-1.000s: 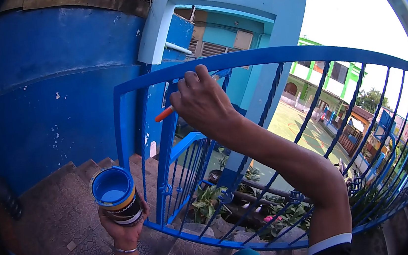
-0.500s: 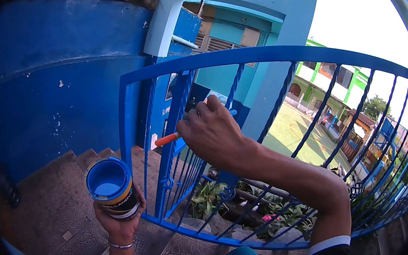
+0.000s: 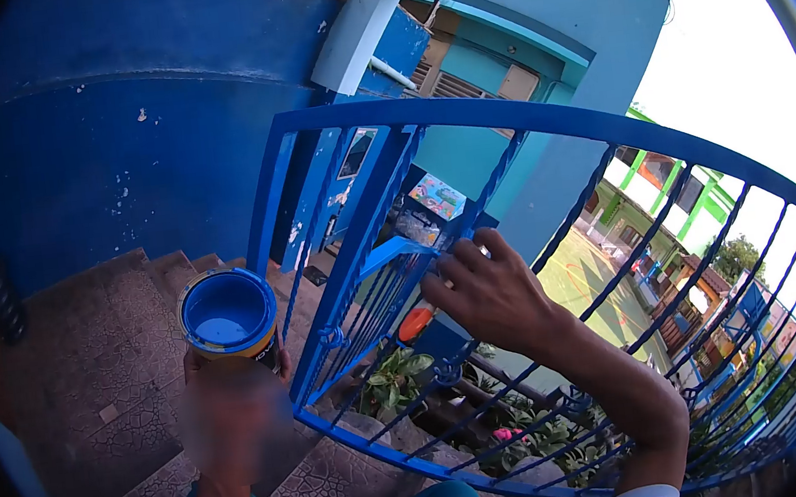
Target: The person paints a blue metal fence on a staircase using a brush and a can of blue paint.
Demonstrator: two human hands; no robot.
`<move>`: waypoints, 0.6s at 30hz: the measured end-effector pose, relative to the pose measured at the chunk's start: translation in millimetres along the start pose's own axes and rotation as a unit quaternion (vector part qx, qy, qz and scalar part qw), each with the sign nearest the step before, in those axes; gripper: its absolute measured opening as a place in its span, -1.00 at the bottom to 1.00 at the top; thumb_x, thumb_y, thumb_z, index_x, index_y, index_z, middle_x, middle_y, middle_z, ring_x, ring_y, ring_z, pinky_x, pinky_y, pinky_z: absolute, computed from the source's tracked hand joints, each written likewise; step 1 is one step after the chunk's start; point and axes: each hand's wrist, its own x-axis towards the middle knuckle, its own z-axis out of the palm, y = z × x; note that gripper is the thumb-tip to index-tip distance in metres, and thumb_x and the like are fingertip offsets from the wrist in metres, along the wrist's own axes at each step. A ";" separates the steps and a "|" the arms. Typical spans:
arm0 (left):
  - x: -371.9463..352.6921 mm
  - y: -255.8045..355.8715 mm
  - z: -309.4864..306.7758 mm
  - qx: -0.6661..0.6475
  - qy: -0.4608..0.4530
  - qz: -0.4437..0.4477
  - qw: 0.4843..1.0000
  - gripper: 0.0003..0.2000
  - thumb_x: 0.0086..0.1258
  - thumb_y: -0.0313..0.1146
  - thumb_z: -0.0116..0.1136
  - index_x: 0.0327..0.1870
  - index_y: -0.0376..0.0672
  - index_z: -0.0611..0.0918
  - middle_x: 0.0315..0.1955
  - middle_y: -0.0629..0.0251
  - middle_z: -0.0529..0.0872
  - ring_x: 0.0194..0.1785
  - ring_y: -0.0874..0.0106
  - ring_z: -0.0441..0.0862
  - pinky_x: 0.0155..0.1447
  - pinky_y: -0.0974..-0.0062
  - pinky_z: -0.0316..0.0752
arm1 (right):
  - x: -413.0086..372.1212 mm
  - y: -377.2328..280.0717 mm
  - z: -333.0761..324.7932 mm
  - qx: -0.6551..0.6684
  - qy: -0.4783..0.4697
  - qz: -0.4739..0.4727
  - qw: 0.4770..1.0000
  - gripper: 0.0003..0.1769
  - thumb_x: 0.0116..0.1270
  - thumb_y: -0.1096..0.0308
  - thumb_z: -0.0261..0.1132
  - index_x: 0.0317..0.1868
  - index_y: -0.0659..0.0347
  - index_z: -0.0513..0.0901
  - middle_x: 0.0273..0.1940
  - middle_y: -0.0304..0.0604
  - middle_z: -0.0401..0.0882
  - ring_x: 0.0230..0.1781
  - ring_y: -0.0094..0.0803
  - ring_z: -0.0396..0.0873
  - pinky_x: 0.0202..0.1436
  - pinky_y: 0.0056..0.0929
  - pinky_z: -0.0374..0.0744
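My left hand (image 3: 232,426) is wrapped round an open paint can (image 3: 266,352), low on the left; a blurred patch covers much of the hand. Blue paint (image 3: 227,310) fills part of the can, and its rim is smeared blue. My right hand (image 3: 485,290) is closed on a paintbrush (image 3: 416,323), whose orange handle end points down and left below the fingers. The brush's bristles are hidden by the hand and the bars. That hand is at a twisted bar (image 3: 499,178) of the blue metal railing (image 3: 540,119), below the top rail.
Tiled steps (image 3: 122,345) descend on the left beside a blue wall (image 3: 51,178) with chipped spots. Green plants (image 3: 397,381) and pink flowers (image 3: 507,435) are behind the bars. A colourful box (image 3: 438,196) sits beyond the railing. My knees show at the bottom.
My right hand has moved lower and to the right along the bars, and the brush handle now tilts downward. The can appears slightly higher and further right. The view has shifted.
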 end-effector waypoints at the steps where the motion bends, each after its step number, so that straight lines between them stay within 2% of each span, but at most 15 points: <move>1: -0.5 -0.9 0.5 0.005 -0.007 0.003 1.000 -0.21 0.61 0.37 -0.19 0.57 -0.12 0.46 0.28 -0.16 0.66 0.30 -0.04 0.74 0.29 -0.19 0.68 | -6.4 -5.7 -1.8 0.037 -0.035 0.008 0.999 -0.77 0.35 0.42 0.42 -0.01 0.03 0.70 -0.13 -0.29 0.72 0.06 -0.37 0.67 0.35 -0.07 0.47; 2: -0.8 -0.1 0.2 0.010 -0.014 0.007 1.000 -0.21 0.61 0.37 -0.20 0.57 -0.10 0.47 0.28 -0.14 0.67 0.30 -0.04 0.74 0.28 -0.20 0.70 | -8.4 -6.3 -3.7 0.073 -0.070 0.015 0.995 -0.76 0.34 0.43 0.42 0.00 0.02 0.70 -0.11 -0.29 0.72 0.07 -0.37 0.67 0.35 -0.08 0.46; 5: 3.5 2.6 -6.0 0.028 -0.071 0.012 0.997 -0.24 0.63 0.36 -0.22 0.56 -0.08 0.48 0.28 -0.10 0.68 0.28 -0.04 0.76 0.22 -0.21 0.75 | -8.4 3.4 -9.3 0.077 0.042 0.020 0.996 -0.70 0.31 0.45 0.42 0.03 -0.01 0.69 -0.03 -0.32 0.75 0.12 -0.38 0.67 0.35 -0.06 0.44; 6: 3.5 2.0 -7.5 0.023 -0.047 0.017 0.998 -0.24 0.63 0.35 -0.23 0.56 -0.07 0.48 0.28 -0.10 0.68 0.28 -0.04 0.76 0.20 -0.21 0.77 | -4.2 11.0 -9.0 0.071 0.064 0.028 0.995 -0.65 0.29 0.45 0.43 0.07 -0.04 0.69 0.03 -0.31 0.76 0.15 -0.33 0.67 0.38 -0.03 0.41; 9: -0.3 -3.4 2.5 0.014 0.002 0.020 1.000 -0.25 0.64 0.35 -0.25 0.56 -0.06 0.48 0.28 -0.09 0.68 0.28 -0.03 0.77 0.18 -0.21 0.79 | 16.3 24.3 -8.6 -0.062 0.131 0.020 0.989 -0.79 0.33 0.31 0.46 -0.05 0.05 0.67 0.04 -0.17 0.75 0.15 -0.25 0.67 0.30 -0.06 0.48; 10: 0.5 -3.0 1.8 0.014 0.001 0.020 1.000 -0.24 0.64 0.35 -0.26 0.56 -0.06 0.48 0.28 -0.09 0.68 0.29 -0.03 0.77 0.18 -0.22 0.79 | 20.0 24.3 0.6 -0.072 0.119 0.023 0.990 -0.81 0.33 0.34 0.44 -0.07 0.09 0.68 0.01 -0.11 0.75 0.13 -0.21 0.68 0.29 -0.07 0.49; 13: 0.8 -0.7 2.1 0.017 -0.013 0.010 1.000 -0.24 0.64 0.35 -0.27 0.56 -0.05 0.48 0.30 -0.08 0.67 0.30 -0.02 0.76 0.20 -0.22 0.78 | 15.5 1.4 23.5 -0.071 0.077 0.026 0.994 -0.82 0.33 0.34 0.44 -0.10 0.13 0.68 -0.05 -0.09 0.76 0.10 -0.22 0.68 0.24 -0.11 0.50; 14: 0.6 0.1 1.4 0.016 -0.019 0.007 1.000 -0.24 0.64 0.36 -0.27 0.56 -0.05 0.48 0.30 -0.08 0.67 0.31 -0.02 0.75 0.20 -0.22 0.77 | 10.8 -9.0 24.2 -0.060 0.056 0.009 0.997 -0.80 0.35 0.31 0.45 -0.09 0.14 0.67 -0.11 -0.10 0.76 0.05 -0.26 0.69 0.17 -0.14 0.51; 18: 1.5 2.5 -2.2 0.024 -0.022 0.003 0.999 -0.25 0.63 0.36 -0.28 0.56 -0.03 0.48 0.34 -0.07 0.65 0.34 -0.02 0.73 0.25 -0.23 0.73 | 4.2 -32.6 12.9 0.081 0.040 0.015 0.996 -0.79 0.39 0.30 0.46 -0.04 0.11 0.67 -0.13 -0.17 0.74 0.00 -0.35 0.68 0.10 -0.14 0.50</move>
